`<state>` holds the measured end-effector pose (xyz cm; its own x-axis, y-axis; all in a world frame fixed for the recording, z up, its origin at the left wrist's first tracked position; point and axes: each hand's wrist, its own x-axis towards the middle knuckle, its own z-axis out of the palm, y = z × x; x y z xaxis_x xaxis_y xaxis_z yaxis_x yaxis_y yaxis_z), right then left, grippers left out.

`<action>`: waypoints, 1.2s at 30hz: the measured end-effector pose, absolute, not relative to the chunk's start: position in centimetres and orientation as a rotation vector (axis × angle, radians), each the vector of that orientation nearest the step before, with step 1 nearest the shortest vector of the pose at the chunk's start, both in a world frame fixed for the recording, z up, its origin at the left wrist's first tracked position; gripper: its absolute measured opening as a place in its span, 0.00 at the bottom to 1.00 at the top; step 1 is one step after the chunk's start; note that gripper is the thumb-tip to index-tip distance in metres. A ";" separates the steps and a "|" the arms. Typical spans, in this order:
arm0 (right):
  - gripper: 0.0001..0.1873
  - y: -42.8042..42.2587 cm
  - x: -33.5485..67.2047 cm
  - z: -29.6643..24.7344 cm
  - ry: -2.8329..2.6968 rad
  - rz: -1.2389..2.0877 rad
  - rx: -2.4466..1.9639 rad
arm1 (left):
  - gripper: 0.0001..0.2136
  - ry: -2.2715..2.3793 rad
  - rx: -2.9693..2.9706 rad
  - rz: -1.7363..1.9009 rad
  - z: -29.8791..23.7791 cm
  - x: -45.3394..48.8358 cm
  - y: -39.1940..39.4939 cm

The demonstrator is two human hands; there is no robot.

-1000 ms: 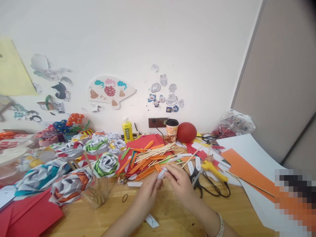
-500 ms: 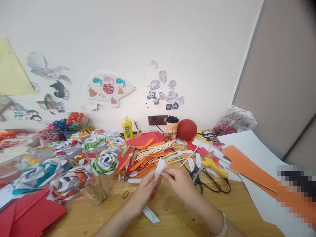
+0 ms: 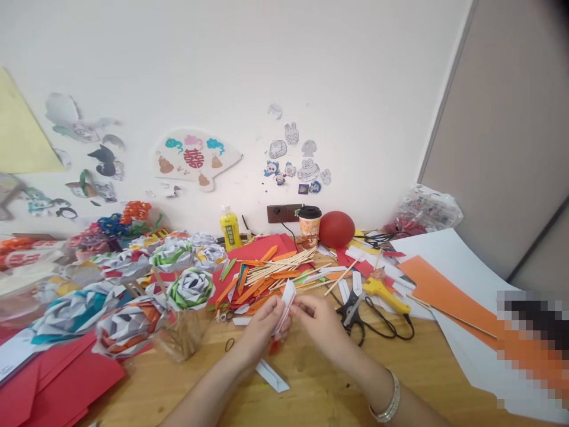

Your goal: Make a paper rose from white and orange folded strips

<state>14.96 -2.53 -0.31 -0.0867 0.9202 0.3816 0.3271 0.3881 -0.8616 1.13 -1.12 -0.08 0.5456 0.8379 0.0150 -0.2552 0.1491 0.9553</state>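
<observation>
Between my two hands, above the front of the table, is a folded white paper strip standing nearly upright. My left hand is closed around its lower part. At its right edge, my right hand pinches with thumb and fingers. A bit of orange-red paper shows under the left hand; whether it belongs to the strip I cannot tell. Another folded white paper strip lies on the wood just below the hands. Black-handled scissors rest to the right of my right hand.
Paper flowers crowd the left, beside a clear cup of sticks and red sheets. Behind the hands lie wooden sticks and orange strips. A yellow glue gun with a black cord lies right. A drink cup stands behind.
The white strip has turned in my hands and now shows a longer, narrower side. My right fingers have shifted slightly along its edge. The view has moved a little.
</observation>
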 end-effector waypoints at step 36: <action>0.07 -3.5 12.9 -0.4 -1.517 0.671 -1.229 | 0.12 1.269 1.463 1.400 -0.3 1.0 -1.7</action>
